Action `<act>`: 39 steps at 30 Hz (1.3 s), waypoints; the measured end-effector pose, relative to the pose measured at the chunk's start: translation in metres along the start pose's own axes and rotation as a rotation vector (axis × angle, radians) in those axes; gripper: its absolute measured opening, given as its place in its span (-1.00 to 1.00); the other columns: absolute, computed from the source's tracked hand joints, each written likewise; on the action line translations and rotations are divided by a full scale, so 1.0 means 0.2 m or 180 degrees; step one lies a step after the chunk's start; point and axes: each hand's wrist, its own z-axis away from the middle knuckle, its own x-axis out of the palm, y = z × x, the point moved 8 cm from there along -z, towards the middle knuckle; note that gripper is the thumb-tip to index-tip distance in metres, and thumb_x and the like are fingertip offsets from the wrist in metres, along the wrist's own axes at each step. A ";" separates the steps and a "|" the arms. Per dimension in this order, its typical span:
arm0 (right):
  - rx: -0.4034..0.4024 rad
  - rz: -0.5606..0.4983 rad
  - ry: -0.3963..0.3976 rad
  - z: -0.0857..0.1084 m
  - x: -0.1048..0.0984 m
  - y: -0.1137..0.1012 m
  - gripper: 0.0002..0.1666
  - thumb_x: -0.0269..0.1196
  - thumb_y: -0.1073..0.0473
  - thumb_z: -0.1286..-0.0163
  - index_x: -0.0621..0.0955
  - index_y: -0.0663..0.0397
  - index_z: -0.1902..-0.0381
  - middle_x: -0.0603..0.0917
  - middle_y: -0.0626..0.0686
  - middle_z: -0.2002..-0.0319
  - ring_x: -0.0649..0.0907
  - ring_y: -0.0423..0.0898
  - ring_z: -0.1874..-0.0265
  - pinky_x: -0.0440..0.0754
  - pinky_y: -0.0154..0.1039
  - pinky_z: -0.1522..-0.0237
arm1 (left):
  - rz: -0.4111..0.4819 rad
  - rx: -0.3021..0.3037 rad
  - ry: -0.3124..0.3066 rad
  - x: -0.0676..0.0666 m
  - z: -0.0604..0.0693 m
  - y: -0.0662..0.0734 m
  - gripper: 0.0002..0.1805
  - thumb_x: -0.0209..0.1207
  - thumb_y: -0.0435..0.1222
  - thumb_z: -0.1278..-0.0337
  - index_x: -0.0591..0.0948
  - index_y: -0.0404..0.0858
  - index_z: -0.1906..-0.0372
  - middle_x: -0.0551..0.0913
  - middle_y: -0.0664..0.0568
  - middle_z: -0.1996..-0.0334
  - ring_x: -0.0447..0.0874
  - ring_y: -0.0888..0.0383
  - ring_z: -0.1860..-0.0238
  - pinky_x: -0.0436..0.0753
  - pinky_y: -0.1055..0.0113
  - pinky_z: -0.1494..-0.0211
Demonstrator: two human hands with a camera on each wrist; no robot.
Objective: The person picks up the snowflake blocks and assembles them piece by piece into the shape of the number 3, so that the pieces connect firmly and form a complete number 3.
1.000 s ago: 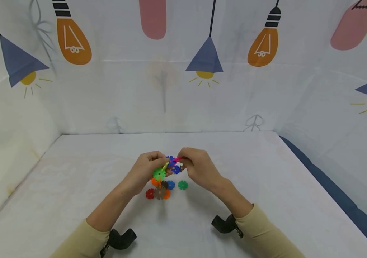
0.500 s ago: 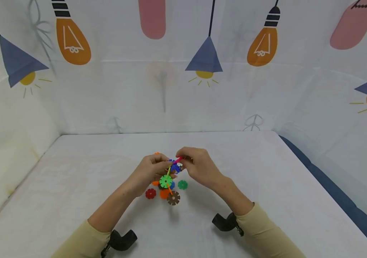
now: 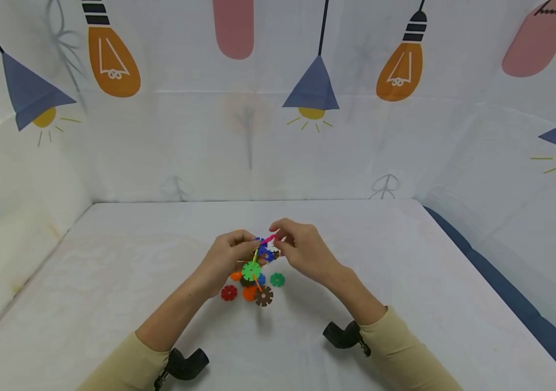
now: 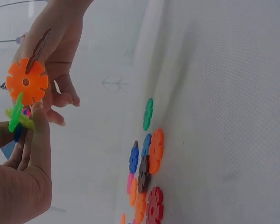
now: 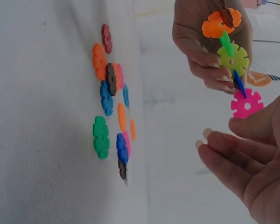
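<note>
My left hand [image 3: 226, 258] pinches a chain of notched plastic snowflake discs. In the right wrist view the chain runs through a brown disc [image 5: 226, 17], an orange disc [image 5: 213, 27], a green disc [image 5: 227, 44], a yellow disc [image 5: 240, 55], a blue disc [image 5: 239, 84] and a pink disc [image 5: 255, 99]. My right hand [image 3: 304, 252] is at the pink end, its fingers apart and loosely bent. Its thumb overlaps the pink disc's lower edge in the right wrist view; whether they touch cannot be told.
Several loose discs lie under the hands on the white table [image 3: 136, 255], among them a red disc [image 3: 229, 292] and a dark green disc [image 3: 278, 279]. White cloth walls [image 3: 185, 136] with printed lamps enclose the table at the back and sides.
The chain's brown end has swung right, toward the right hand's side. My right hand's fingers, earlier pinching the pink disc, have spread apart. My left hand keeps its hold.
</note>
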 end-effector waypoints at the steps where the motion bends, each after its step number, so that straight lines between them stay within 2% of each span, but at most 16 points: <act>1: 0.0113 0.0048 -0.0083 0.00 0.01 0.02 -0.73 0.25 0.36 -0.36 0.61 0.10 0.00 0.75 0.03 0.34 0.64 -0.18 0.50 0.60 -0.37 0.50 | 0.0004 0.0009 0.0025 0.00 0.00 0.00 -0.70 0.10 -0.13 -0.42 0.52 -0.33 0.12 0.73 0.02 0.36 0.75 0.05 0.24 0.66 0.16 -0.05; 4: 0.0473 0.0173 -0.0478 0.01 0.07 0.08 -0.75 0.25 0.30 -0.37 0.63 0.09 -0.01 0.74 0.00 0.30 0.62 -0.19 0.44 0.61 -0.35 0.43 | 0.0032 0.0010 0.0071 -0.01 0.00 0.00 -0.70 0.10 -0.13 -0.42 0.52 -0.33 0.11 0.73 0.04 0.36 0.75 0.09 0.25 0.66 0.18 -0.06; 6: 0.0618 0.0249 -0.0764 0.02 0.11 0.11 -0.75 0.27 0.27 -0.36 0.65 0.10 0.00 0.72 -0.01 0.27 0.62 -0.18 0.37 0.62 -0.33 0.36 | 0.0069 -0.0006 0.0071 -0.01 0.00 0.00 -0.70 0.10 -0.13 -0.42 0.53 -0.33 0.10 0.73 0.04 0.35 0.76 0.10 0.25 0.66 0.18 -0.08; 9: 0.0648 0.0328 -0.1083 0.03 0.16 0.13 -0.75 0.30 0.28 -0.33 0.67 0.13 0.02 0.74 0.00 0.23 0.62 -0.16 0.28 0.63 -0.28 0.25 | 0.0105 0.0004 0.0069 -0.01 0.00 0.00 -0.70 0.11 -0.13 -0.42 0.53 -0.32 0.10 0.72 0.05 0.36 0.76 0.10 0.24 0.66 0.15 -0.11; 13: 0.0594 0.0338 -0.1304 0.04 0.19 0.13 -0.70 0.31 0.33 -0.26 0.69 0.13 0.02 0.75 0.06 0.17 0.62 -0.11 0.23 0.63 -0.19 0.18 | 0.0100 0.0046 0.0088 -0.02 0.00 0.01 -0.71 0.11 -0.13 -0.42 0.54 -0.32 0.11 0.71 0.05 0.38 0.73 0.07 0.23 0.64 0.12 -0.13; 18: 0.0716 0.0446 -0.1584 0.07 0.26 0.16 -0.67 0.33 0.35 -0.22 0.68 0.12 0.02 0.71 0.03 0.15 0.59 -0.10 0.20 0.61 -0.14 0.09 | 0.0089 0.0020 0.0147 -0.03 -0.01 0.01 -0.72 0.12 -0.13 -0.40 0.57 -0.31 0.12 0.67 0.07 0.36 0.70 0.07 0.20 0.64 0.12 -0.13; 23: 0.0665 0.0611 -0.1669 0.08 0.31 0.17 -0.69 0.38 0.34 -0.16 0.68 0.12 0.09 0.67 0.00 0.21 0.55 -0.12 0.23 0.59 -0.17 0.08 | 0.0094 -0.0013 0.0188 -0.03 0.00 0.00 -0.73 0.12 -0.13 -0.39 0.57 -0.30 0.12 0.65 0.06 0.33 0.69 0.08 0.18 0.63 0.12 -0.13; 30: 0.0670 0.0608 -0.1674 0.09 0.33 0.19 -0.74 0.38 0.34 -0.14 0.68 0.10 0.17 0.63 -0.04 0.33 0.52 -0.12 0.30 0.53 -0.23 0.19 | 0.0165 0.0005 0.0104 -0.02 0.00 0.00 -0.72 0.11 -0.14 -0.41 0.53 -0.31 0.11 0.67 0.06 0.40 0.74 0.11 0.27 0.65 0.21 -0.04; 39: 0.0766 0.0566 -0.1708 0.09 0.34 0.20 -0.79 0.40 0.39 -0.11 0.61 0.07 0.33 0.62 -0.06 0.37 0.53 -0.13 0.34 0.56 -0.25 0.26 | 0.0122 -0.0004 0.0088 -0.02 0.00 0.00 -0.70 0.11 -0.12 -0.42 0.52 -0.31 0.10 0.70 0.06 0.40 0.75 0.11 0.26 0.64 0.20 -0.06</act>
